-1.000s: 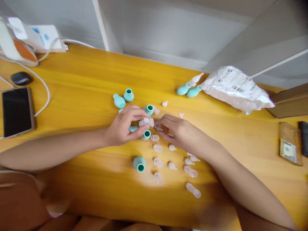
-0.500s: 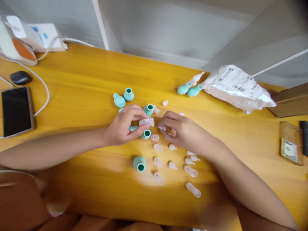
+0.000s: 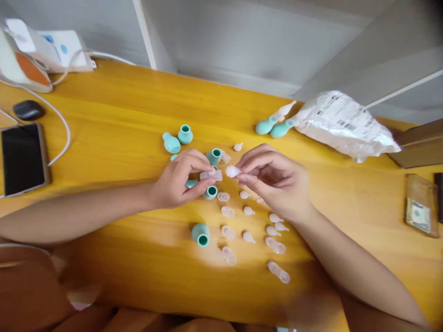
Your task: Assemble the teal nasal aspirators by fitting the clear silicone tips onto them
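Note:
Pinched between the thumb and fingers of my left hand (image 3: 183, 180) is a clear plastic tube piece (image 3: 212, 175). My right hand (image 3: 273, 177) grips a small white nozzle tip (image 3: 233, 171) by its narrow end, its wide end facing the tube piece, with a small gap between. Around my left hand are teal rubber bulbs (image 3: 209, 192), some partly hidden by my fingers. One more teal bulb (image 3: 201, 235) lies nearer me. Below my hands lie several clear tube pieces (image 3: 227, 211) and several white nozzle tips (image 3: 248, 210).
Two teal bulbs with white tips (image 3: 266, 125) lie at the back right, beside a silver plastic mailer (image 3: 346, 124). A phone (image 3: 24, 159), a black mouse (image 3: 28, 110) and a power strip (image 3: 65, 50) are at left. A clear case (image 3: 420, 207) lies far right.
My right hand has picked up the white nozzle tip, raised and turned it so the palm side shows, with the tip pointing its wide end left. My left hand stays almost still.

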A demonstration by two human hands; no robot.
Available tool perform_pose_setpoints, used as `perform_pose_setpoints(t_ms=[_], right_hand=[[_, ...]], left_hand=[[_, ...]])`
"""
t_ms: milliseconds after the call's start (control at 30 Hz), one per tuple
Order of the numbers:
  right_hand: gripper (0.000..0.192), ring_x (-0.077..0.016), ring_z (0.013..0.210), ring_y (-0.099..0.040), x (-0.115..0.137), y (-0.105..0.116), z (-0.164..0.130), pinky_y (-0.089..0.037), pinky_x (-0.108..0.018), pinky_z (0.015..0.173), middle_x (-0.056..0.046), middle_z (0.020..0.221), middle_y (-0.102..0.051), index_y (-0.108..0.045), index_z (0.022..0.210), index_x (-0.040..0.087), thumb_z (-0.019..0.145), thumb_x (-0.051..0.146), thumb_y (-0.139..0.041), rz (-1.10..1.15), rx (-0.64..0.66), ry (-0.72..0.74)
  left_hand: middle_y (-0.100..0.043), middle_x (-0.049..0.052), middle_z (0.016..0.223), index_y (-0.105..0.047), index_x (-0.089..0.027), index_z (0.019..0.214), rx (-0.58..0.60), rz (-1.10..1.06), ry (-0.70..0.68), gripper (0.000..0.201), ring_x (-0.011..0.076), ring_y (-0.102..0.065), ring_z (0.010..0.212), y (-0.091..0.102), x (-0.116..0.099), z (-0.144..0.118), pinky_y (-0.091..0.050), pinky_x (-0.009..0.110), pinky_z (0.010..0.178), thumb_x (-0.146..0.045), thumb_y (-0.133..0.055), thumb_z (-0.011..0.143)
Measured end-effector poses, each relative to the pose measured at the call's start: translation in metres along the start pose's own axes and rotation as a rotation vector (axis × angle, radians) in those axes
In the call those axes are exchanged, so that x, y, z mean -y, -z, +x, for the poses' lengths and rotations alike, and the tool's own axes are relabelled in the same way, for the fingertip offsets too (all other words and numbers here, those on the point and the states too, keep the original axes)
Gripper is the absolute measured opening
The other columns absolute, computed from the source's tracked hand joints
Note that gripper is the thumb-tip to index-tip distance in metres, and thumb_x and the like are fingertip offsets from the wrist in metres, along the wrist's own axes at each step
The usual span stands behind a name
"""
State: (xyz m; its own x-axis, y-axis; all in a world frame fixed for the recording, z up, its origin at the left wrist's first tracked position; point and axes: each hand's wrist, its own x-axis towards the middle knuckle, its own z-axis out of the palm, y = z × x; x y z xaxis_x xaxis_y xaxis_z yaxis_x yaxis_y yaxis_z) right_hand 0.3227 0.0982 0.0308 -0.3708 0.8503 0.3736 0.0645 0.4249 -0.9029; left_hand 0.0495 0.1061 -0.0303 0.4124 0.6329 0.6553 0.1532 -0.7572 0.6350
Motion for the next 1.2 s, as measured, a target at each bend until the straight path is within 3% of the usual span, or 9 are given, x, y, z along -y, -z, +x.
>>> perform_pose_setpoints(t_ms=[233,467,700,1200], right_hand=[[0.028,-0.0186,0.098,-0.082,-0.010,-0.005,-0.002,-0.072,-0.032,0.082,-0.003,0.106,-0.083,-0.087,0.109,0.030,0.097,0.004,-0.087,-0.004,-0.014,0.095],[0.022,-0.0225,0.097,-0.085,-0.018,-0.004,-0.005,-0.072,-0.042,0.091,-0.003,0.105,-0.088,-0.086,0.104,0.031,0.100,0.009,-0.086,-0.077,-0.024,0.182],[0.020,-0.0220,0.094,-0.085,-0.017,-0.004,-0.007,-0.073,-0.039,0.085,-0.004,0.105,-0.088,-0.085,0.100,0.032,0.103,0.012,-0.084,-0.135,-0.043,0.236],[0.025,-0.0212,0.094,-0.086,-0.018,0.001,-0.010,-0.074,-0.036,0.080,-0.002,0.105,-0.088,-0.084,0.099,0.032,0.100,0.007,-0.084,-0.220,-0.001,0.299]], left_hand=[[-0.085,0.011,0.109,-0.071,-0.020,0.126,-0.009,0.001,-0.018,0.020,0.0240,-0.080,0.105,-0.002,0.002,-0.001,-0.064,0.038,0.090,-0.031,-0.078,0.110],[-0.084,0.009,0.105,-0.068,-0.020,0.126,-0.019,0.049,-0.064,0.022,0.0221,-0.079,0.100,0.000,-0.005,0.006,-0.065,0.034,0.087,-0.031,-0.078,0.111],[-0.078,0.007,0.109,-0.065,-0.018,0.133,-0.025,0.046,-0.017,0.029,0.0200,-0.081,0.098,-0.001,-0.009,0.006,-0.069,0.031,0.081,-0.035,-0.077,0.112],[-0.086,0.007,0.114,-0.065,-0.020,0.134,0.002,0.103,0.001,0.029,0.0214,-0.084,0.101,-0.001,-0.015,0.007,-0.067,0.036,0.090,-0.033,-0.078,0.112]])
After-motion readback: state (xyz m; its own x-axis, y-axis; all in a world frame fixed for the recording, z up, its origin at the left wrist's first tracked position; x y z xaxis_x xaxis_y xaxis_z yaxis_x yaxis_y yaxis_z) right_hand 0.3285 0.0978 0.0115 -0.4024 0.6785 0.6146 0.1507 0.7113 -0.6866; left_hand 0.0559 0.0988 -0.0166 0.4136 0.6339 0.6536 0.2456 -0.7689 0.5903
